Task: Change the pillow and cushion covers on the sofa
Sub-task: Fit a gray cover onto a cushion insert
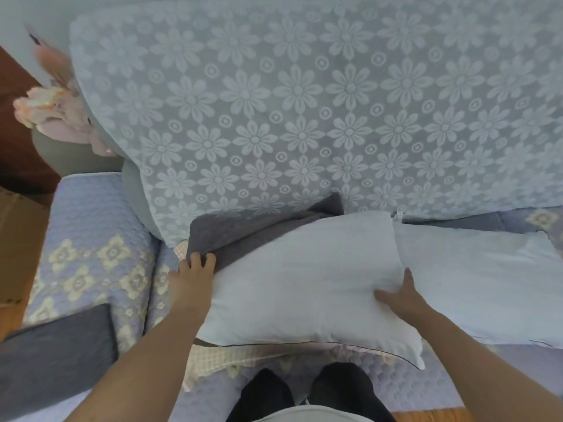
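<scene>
Hands split the work at lower centre: left hand (195,271) pinches the grey cover (243,236) edge just beside the bare pillow (304,278); right hand (399,295) lies flat and unclenched on its right end; pillow's long axis runs left-right, the cover lying up-left of it.

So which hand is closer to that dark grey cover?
Left. The left hand has its fingers on the dark grey cover; the right hand lies flat on the white pillow, farther off.

Bare forearms (158,345) — black trousers (304,391), grey top (304,414).
</scene>
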`<state>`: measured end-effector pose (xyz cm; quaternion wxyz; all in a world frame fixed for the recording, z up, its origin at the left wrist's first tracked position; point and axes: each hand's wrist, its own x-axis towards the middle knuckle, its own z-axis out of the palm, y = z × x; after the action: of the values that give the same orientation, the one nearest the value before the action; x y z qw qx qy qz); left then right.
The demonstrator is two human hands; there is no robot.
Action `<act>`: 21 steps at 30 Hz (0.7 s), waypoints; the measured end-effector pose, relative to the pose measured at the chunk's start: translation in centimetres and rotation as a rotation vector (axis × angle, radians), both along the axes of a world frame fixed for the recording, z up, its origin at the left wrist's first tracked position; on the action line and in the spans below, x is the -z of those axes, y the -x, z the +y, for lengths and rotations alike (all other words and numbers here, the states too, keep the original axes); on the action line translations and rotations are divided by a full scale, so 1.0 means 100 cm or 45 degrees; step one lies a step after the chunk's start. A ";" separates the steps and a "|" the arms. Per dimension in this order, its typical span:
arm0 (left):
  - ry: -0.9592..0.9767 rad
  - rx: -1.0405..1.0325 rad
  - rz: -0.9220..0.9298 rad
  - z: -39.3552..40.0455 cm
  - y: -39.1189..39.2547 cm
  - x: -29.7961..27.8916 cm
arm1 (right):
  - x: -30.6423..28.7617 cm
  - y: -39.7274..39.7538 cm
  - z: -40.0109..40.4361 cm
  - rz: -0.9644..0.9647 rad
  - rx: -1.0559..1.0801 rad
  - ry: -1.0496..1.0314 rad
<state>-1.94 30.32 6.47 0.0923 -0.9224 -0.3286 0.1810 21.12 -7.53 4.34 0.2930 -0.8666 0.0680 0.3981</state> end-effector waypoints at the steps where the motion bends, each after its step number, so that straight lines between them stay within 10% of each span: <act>1: -0.002 0.032 -0.004 0.001 0.000 -0.001 | -0.002 0.004 0.004 0.027 0.014 -0.050; 4: 0.215 0.032 -0.232 -0.006 -0.011 -0.017 | -0.004 0.021 0.019 -0.029 -0.043 -0.076; 8: 0.936 -0.668 -0.710 -0.028 -0.031 -0.031 | -0.010 0.046 0.028 -0.122 -0.104 -0.132; 10: 1.099 -0.749 -0.607 -0.035 -0.033 -0.037 | -0.011 0.053 0.022 -0.115 -0.133 -0.146; 13: 0.645 -0.312 -0.068 -0.044 -0.032 -0.024 | -0.006 0.054 0.007 -0.116 -0.217 -0.077; 21: -0.182 0.443 0.020 -0.025 -0.100 -0.012 | -0.002 0.047 -0.014 -0.015 -0.434 0.229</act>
<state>8.03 27.77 7.67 0.1902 -0.9549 -0.1755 0.1455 16.44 -8.91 4.53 0.1431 -0.8906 -0.0465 0.4292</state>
